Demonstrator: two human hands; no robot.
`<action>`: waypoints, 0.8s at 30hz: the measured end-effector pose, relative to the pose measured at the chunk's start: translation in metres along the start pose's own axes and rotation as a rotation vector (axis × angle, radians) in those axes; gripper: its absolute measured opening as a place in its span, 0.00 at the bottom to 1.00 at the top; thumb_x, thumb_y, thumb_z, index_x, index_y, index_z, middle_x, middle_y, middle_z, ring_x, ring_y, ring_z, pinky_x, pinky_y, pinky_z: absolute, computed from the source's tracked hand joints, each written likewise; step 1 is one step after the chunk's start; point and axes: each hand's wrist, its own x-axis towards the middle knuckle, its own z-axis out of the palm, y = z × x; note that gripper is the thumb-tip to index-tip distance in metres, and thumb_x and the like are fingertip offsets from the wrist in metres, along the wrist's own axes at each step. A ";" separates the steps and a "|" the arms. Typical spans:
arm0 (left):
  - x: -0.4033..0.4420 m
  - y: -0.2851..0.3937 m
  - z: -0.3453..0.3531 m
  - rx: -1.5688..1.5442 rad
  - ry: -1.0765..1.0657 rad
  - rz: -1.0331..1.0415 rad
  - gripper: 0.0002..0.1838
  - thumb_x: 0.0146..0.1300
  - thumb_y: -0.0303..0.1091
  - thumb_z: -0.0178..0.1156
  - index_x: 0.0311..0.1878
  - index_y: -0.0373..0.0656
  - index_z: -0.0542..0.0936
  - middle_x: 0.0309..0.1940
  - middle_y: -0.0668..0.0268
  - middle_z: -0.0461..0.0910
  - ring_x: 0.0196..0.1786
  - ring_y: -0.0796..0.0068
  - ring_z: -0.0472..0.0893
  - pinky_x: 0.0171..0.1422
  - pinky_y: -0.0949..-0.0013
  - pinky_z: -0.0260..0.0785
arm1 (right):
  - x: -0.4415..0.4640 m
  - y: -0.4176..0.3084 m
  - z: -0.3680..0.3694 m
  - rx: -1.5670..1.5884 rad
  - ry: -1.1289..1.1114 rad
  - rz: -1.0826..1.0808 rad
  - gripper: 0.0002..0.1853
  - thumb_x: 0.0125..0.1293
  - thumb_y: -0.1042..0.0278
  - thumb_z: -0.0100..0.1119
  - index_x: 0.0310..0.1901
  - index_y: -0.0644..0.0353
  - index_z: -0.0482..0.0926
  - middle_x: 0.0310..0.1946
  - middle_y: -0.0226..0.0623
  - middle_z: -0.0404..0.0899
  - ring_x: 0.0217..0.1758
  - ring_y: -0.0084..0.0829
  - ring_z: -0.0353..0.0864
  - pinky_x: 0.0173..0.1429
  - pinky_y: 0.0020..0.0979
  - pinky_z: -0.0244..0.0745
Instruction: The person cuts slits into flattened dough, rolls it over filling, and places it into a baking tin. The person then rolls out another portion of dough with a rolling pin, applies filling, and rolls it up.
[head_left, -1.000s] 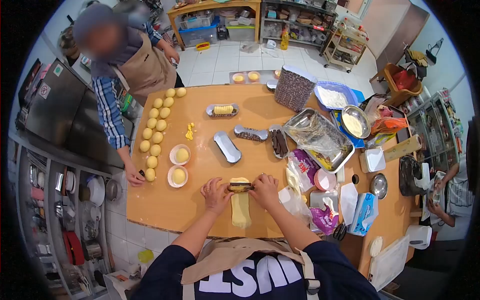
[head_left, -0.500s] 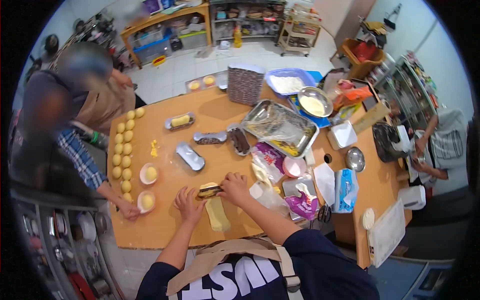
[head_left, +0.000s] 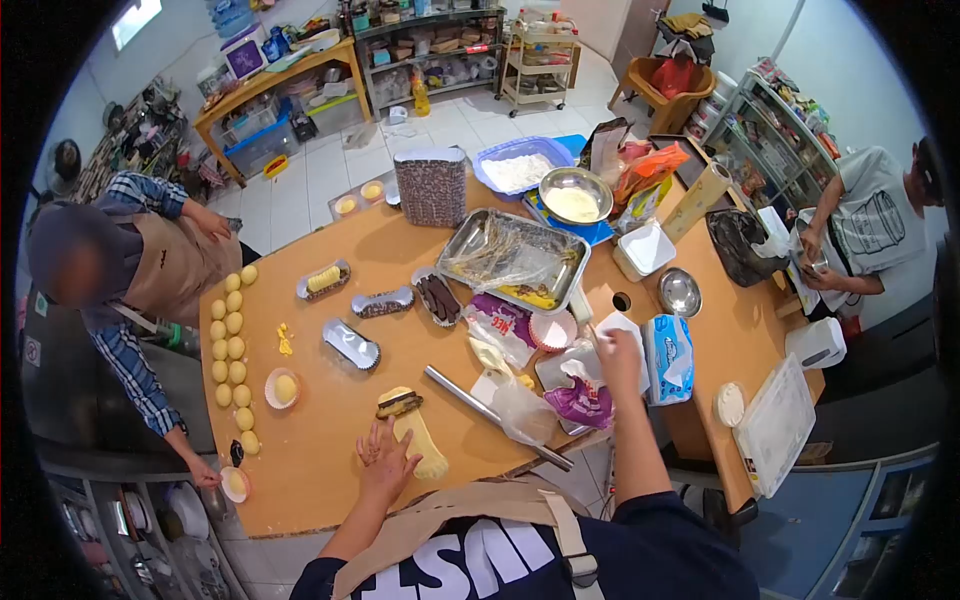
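Observation:
A flat strip of pale dough (head_left: 428,448) lies near the table's front edge, its far end folded around a dark filling (head_left: 400,404). My left hand (head_left: 385,460) rests at the strip's left side, fingers spread, touching the dough near the filled end. Over to the right, my right hand (head_left: 621,358) is at a white paper sheet (head_left: 612,322) beside a blue tissue pack (head_left: 670,360); its fingers are partly hidden, so I cannot see whether it grips the sheet. A metal rod (head_left: 490,412) lies diagonally between my hands.
Dough balls (head_left: 235,348) line the table's left side. A co-worker's hand (head_left: 205,472) touches a paper cup of dough (head_left: 236,485) there. Loaf-shaped paper cases (head_left: 350,343), a metal tray (head_left: 515,258), a purple packet (head_left: 582,402) and a flour basin (head_left: 520,165) stand around.
My right hand has left the filled dough and moved right to the white paper. My left hand has opened beside the dough. The co-worker's cup has shifted toward the table's left edge.

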 end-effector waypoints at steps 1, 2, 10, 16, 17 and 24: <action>0.000 -0.001 0.005 0.005 0.006 -0.004 0.34 0.64 0.60 0.54 0.71 0.58 0.65 0.76 0.62 0.46 0.78 0.55 0.42 0.75 0.40 0.29 | -0.001 0.019 -0.012 -0.162 0.009 0.040 0.12 0.59 0.69 0.62 0.44 0.63 0.79 0.42 0.50 0.80 0.46 0.49 0.80 0.49 0.44 0.76; 0.001 -0.001 0.009 0.009 0.011 -0.008 0.35 0.63 0.60 0.54 0.71 0.57 0.64 0.76 0.61 0.45 0.77 0.55 0.42 0.75 0.40 0.29 | -0.001 0.029 -0.018 -0.257 -0.075 0.164 0.11 0.61 0.69 0.61 0.43 0.64 0.78 0.42 0.50 0.80 0.46 0.50 0.80 0.49 0.45 0.76; 0.013 0.000 0.016 -0.029 0.202 0.063 0.38 0.61 0.60 0.56 0.70 0.50 0.64 0.75 0.57 0.48 0.75 0.51 0.44 0.74 0.41 0.33 | -0.005 0.111 -0.004 -0.484 -0.286 0.364 0.09 0.69 0.65 0.51 0.42 0.61 0.74 0.37 0.56 0.81 0.44 0.57 0.81 0.48 0.53 0.75; 0.019 0.002 0.017 -0.106 0.224 0.083 0.37 0.62 0.60 0.55 0.70 0.50 0.64 0.74 0.55 0.50 0.75 0.50 0.45 0.73 0.41 0.34 | 0.002 0.109 -0.017 -0.372 -0.188 0.301 0.10 0.70 0.64 0.48 0.42 0.62 0.74 0.34 0.59 0.80 0.41 0.60 0.79 0.45 0.54 0.72; 0.019 0.002 0.020 -0.109 0.234 0.089 0.37 0.63 0.60 0.55 0.70 0.50 0.64 0.74 0.55 0.50 0.75 0.50 0.45 0.73 0.41 0.34 | 0.003 0.109 -0.017 -0.351 -0.172 0.304 0.11 0.70 0.63 0.48 0.41 0.62 0.75 0.35 0.59 0.80 0.41 0.60 0.79 0.45 0.53 0.72; 0.020 0.003 0.013 -0.142 0.230 0.098 0.37 0.67 0.61 0.47 0.70 0.45 0.62 0.74 0.51 0.49 0.76 0.48 0.45 0.73 0.41 0.34 | 0.010 0.108 -0.008 -0.361 -0.173 0.184 0.11 0.66 0.65 0.52 0.31 0.63 0.77 0.34 0.53 0.80 0.40 0.56 0.79 0.43 0.50 0.73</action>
